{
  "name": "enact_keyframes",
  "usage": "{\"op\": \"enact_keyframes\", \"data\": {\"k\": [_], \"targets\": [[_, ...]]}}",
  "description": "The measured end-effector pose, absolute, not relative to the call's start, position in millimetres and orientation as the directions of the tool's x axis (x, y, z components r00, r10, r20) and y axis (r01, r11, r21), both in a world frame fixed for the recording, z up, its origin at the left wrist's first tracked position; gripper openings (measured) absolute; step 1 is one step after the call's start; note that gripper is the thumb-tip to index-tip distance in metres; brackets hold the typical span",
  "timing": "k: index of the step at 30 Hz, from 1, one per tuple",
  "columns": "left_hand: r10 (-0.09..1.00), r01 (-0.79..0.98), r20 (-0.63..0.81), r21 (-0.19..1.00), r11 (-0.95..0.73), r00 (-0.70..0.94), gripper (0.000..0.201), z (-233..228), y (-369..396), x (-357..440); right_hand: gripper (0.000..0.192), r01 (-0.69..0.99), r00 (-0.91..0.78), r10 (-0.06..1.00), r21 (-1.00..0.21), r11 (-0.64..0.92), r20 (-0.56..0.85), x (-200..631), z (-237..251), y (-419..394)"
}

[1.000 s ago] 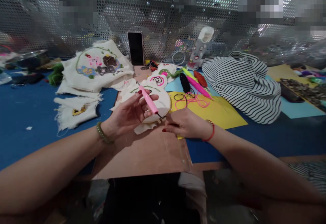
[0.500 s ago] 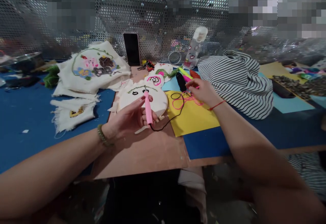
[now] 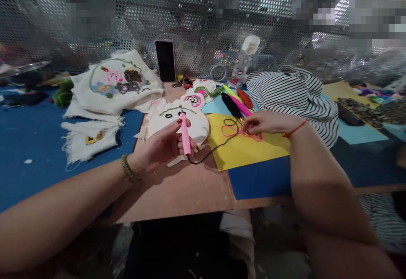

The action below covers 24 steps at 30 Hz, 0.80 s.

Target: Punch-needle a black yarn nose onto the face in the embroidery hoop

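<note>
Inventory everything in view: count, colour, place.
tabletop: 1, blue and brown, below
mesh: 1, grey, background
phone: 1, black, before mesh
bottle: 1, clear and white, right of phone
yellow sheet: 1, yellow, right of centre
loose yarn: count unclear, black and pink, across yellow sheet
yarn bundles: at least 3, black, pink, orange, beyond loose yarn
striped cloth: 1, black and white, right
embroidered cloths: at least 2, white, left
hooped fabric: 1, white, centre
pink tool: 1, pink, before hooped fabric
clutter: uncounted, mixed, both edges
bracelets: 2, green and red, wrists
left hand: 1, bare, holding pink tool
right hand: 1, bare, at loose yarn
</note>
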<state>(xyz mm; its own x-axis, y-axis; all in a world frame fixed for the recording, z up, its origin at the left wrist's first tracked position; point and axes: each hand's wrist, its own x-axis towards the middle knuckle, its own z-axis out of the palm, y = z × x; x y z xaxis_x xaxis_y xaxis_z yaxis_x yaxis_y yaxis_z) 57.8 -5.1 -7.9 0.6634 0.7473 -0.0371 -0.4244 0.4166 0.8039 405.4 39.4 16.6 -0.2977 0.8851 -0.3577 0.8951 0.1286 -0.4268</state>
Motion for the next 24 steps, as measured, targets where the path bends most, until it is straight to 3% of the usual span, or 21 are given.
{"op": "enact_keyframes", "data": {"k": [3,5,7,10,13,16,18,24], "targets": [[0.727,-0.407,-0.041,0.806,0.430,0.686,0.015,-9,-5,57,0.034,0.877,-0.337,0.846,-0.465,0.123,-0.413,417,26,35],[0.730,-0.405,-0.060,0.799,0.444,0.681,0.014,-9,-5,57,0.031,0.894,-0.306,0.866,-0.431,0.119,-0.395,420,28,35],[0.729,-0.404,-0.075,0.791,0.459,0.681,0.013,-9,-4,57,0.023,0.954,-0.212,0.914,-0.278,0.116,-0.346,419,26,37],[0.709,-0.392,-0.066,0.796,0.462,0.702,0.014,-8,-4,56,0.026,0.994,-0.059,0.996,-0.093,0.052,-0.073,415,17,43],[0.713,-0.395,-0.063,0.797,0.457,0.699,0.014,-8,-4,57,0.025,0.983,0.028,0.987,-0.184,0.001,0.158,406,1,50],[0.728,-0.415,-0.084,0.775,0.477,0.680,0.013,-7,-5,58,0.037,0.964,0.083,0.977,-0.265,-0.028,0.196,397,-16,58],[0.725,-0.413,-0.101,0.765,0.495,0.681,0.012,-6,-5,59,0.042,0.923,0.126,0.967,-0.383,-0.032,0.221,393,-25,63],[0.726,-0.412,-0.095,0.770,0.487,0.681,0.012,-6,-5,58,0.029,0.731,0.255,0.926,-0.682,0.004,0.279,404,-30,75]]}}
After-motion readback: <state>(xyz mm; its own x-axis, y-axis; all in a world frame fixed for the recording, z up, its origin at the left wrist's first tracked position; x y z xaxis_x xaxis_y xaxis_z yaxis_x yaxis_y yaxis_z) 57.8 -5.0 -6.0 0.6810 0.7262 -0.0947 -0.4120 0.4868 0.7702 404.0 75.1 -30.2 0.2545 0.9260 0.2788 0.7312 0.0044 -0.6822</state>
